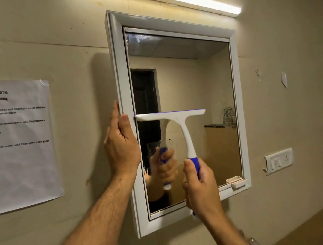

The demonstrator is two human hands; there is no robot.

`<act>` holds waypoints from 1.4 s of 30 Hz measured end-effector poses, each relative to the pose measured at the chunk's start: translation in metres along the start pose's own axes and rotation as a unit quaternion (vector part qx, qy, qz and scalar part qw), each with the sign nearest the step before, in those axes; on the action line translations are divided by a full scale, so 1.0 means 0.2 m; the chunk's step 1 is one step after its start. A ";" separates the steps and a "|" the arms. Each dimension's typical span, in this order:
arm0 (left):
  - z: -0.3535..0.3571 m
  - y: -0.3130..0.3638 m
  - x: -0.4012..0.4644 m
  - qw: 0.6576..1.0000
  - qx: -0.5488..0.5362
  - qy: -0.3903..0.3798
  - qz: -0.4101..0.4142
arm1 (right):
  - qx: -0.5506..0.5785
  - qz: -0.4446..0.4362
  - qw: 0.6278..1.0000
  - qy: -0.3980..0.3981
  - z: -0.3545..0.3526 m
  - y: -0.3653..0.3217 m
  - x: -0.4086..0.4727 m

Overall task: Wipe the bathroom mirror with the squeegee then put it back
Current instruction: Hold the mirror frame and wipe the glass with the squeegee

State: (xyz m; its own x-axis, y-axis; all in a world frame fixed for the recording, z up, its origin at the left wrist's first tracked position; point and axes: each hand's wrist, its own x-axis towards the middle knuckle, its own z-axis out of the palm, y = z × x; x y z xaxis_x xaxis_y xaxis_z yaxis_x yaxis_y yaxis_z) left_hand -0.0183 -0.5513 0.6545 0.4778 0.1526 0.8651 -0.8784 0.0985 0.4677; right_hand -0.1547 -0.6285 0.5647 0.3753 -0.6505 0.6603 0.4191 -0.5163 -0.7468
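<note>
Right hand (pixel 200 189) wrapping curled fingers and thumb round the blue grip at the lower end of the squeegee (pixel 178 128), holding it firmly. Handle rising from the fist up and slightly left, white neck widening into the crossbar, blade edge lying level against the glass of the mirror (pixel 208 83) about halfway down, its left tip touching the inner edge of the white frame (pixel 120 71). Squeegee thus sitting directly above the right hand, head well clear of the knuckles.

Left hand (pixel 120 145) resting flat with straight fingers against the outer left side of the frame, thumb on its front face, gripping nothing, seemingly steadying the cabinet.

Judging the handling: looking light, moulded plastic, stiff through neck and bar, with only the thin blue blade strip likely giving a little. Blue grip probably rubbery and less slippery than the white part, so being the sensible place to hold; a wet handle possibly sliding in the palm. Glass being the fragile part, calling for even pressure rather than force.

Smeary patch showing near the top left of the glass and a speckled mark at the right edge, possibly residue, though hard telling dirt from reflection here.

Where the squeegee belongs afterwards not showing.
</note>
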 end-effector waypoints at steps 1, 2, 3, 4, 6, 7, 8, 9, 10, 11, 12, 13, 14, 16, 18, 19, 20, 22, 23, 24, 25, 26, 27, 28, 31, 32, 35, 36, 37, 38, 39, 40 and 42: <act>0.00 -0.02 -0.02 1.000 0.002 -0.001 -0.001 | 0.002 -0.002 1.000 -0.001 0.00 -0.02 0.01; -0.01 -0.03 -0.05 1.000 0.003 -0.001 -0.004 | 0.001 -0.007 1.000 -0.002 -0.01 -0.04 0.03; -0.01 -0.03 -0.07 1.000 0.002 -0.003 -0.009 | -0.002 -0.012 1.000 -0.003 -0.01 -0.08 0.05; -0.01 -0.03 -0.08 1.000 0.003 -0.004 -0.013 | -0.007 -0.016 1.000 -0.004 -0.01 -0.11 0.09; -0.02 -0.05 -0.12 1.000 0.001 -0.009 -0.014 | -0.019 -0.019 1.000 -0.005 -0.02 -0.13 0.12; -0.03 -0.06 -0.13 1.000 -0.005 -0.013 -0.015 | -0.021 -0.017 1.000 -0.005 -0.01 -0.12 0.11; -0.03 -0.07 -0.14 1.000 -0.009 -0.016 -0.015 | -0.019 -0.014 1.000 -0.005 -0.02 -0.09 0.09; -0.03 -0.08 -0.14 1.000 -0.008 -0.016 -0.013 | -0.016 -0.011 1.000 -0.004 -0.02 -0.05 0.04; -0.03 -0.09 -0.14 1.000 -0.005 -0.014 -0.010 | -0.013 -0.007 1.000 -0.004 -0.02 0.00 -0.01; -0.02 -0.10 -0.14 1.000 0.000 -0.010 -0.008 | -0.011 -0.003 1.000 -0.005 -0.02 0.05 -0.07; -0.02 -0.10 -0.14 1.000 0.003 -0.006 -0.007 | -0.008 0.003 1.000 -0.007 -0.03 0.08 -0.12; -0.03 -0.10 -0.14 1.000 0.003 -0.003 -0.007 | -0.005 0.010 1.000 -0.008 -0.03 0.10 -0.15; -0.03 -0.10 -0.14 1.000 0.004 -0.002 -0.006 | -0.003 0.014 1.000 -0.008 -0.04 0.11 -0.16; -0.03 -0.11 -0.14 1.000 -0.001 -0.001 -0.004 | -0.004 0.008 1.000 -0.003 -0.03 0.07 -0.13; -0.02 -0.12 -0.14 1.000 -0.007 0.001 -0.005 | -0.013 0.002 1.000 0.005 -0.03 0.02 -0.07; -0.01 -0.12 -0.14 1.000 -0.009 0.005 -0.006 | -0.016 -0.003 1.000 0.006 -0.03 0.00 -0.04; -0.01 -0.13 -0.14 1.000 -0.009 0.007 -0.008 | -0.017 -0.006 1.000 0.006 -0.03 0.00 -0.03; -0.01 -0.14 -0.14 1.000 -0.012 0.007 -0.007 | -0.018 -0.004 1.000 0.001 -0.03 0.01 -0.06; -0.02 -0.15 -0.14 1.000 -0.015 0.003 -0.005 | -0.020 0.002 1.000 -0.001 -0.03 0.04 -0.09; -0.01 -0.16 -0.14 1.000 -0.018 -0.001 -0.002 | -0.018 0.011 1.000 0.000 -0.03 0.07 -0.13; -0.01 -0.17 -0.14 1.000 -0.022 -0.003 -0.001 | -0.016 0.024 1.000 0.004 -0.03 0.10 -0.18; -0.01 -0.17 -0.14 1.000 -0.028 -0.007 -0.002 | -0.015 0.041 0.999 0.010 -0.03 0.12 -0.22; -0.01 -0.17 -0.14 0.999 -0.036 -0.011 -0.002 | -0.018 0.059 0.998 0.012 -0.02 0.14 -0.26; -0.01 -0.16 -0.14 0.999 -0.041 -0.012 0.001 | -0.014 0.073 0.997 0.012 -0.03 0.15 -0.29; -0.02 -0.16 -0.15 0.999 -0.041 -0.008 0.009 | 0.008 0.080 0.997 0.009 -0.04 0.09 -0.26; -0.02 -0.16 -0.15 0.999 -0.037 -0.011 0.012 | -0.001 0.075 0.997 0.014 -0.05 0.06 -0.24; -0.02 -0.15 -0.14 1.000 -0.022 -0.015 0.011 | -0.029 0.083 0.996 0.032 -0.05 0.01 -0.18; -0.02 -0.15 -0.14 1.000 -0.019 -0.012 0.007 | -0.031 0.088 0.995 0.031 -0.05 0.01 -0.18; -0.02 -0.15 -0.14 1.000 -0.018 -0.011 0.004 | -0.032 0.093 0.995 0.027 -0.04 0.02 -0.20; -0.03 -0.15 -0.14 1.000 -0.020 -0.014 0.001 | -0.030 0.101 0.994 0.026 -0.03 0.03 -0.23; -0.03 -0.14 -0.14 1.000 -0.024 -0.019 -0.001 | -0.024 0.109 0.993 0.027 -0.03 0.05 -0.26; -0.04 -0.14 -0.15 0.999 -0.025 -0.024 -0.001 | -0.022 0.117 0.992 0.032 -0.03 0.08 -0.30; -0.04 -0.14 -0.14 0.999 -0.029 -0.028 -0.001 | -0.028 0.132 0.990 0.040 -0.03 0.13 -0.37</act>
State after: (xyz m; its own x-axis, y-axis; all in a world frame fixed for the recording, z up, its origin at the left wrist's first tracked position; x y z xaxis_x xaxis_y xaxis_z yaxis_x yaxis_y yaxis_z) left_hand -0.0077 -0.5511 0.6160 0.4763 0.0976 0.8739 -0.8745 0.1565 0.4591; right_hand -0.1765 -0.5972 0.4970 0.3975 -0.8084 0.4340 0.2677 -0.3503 -0.8976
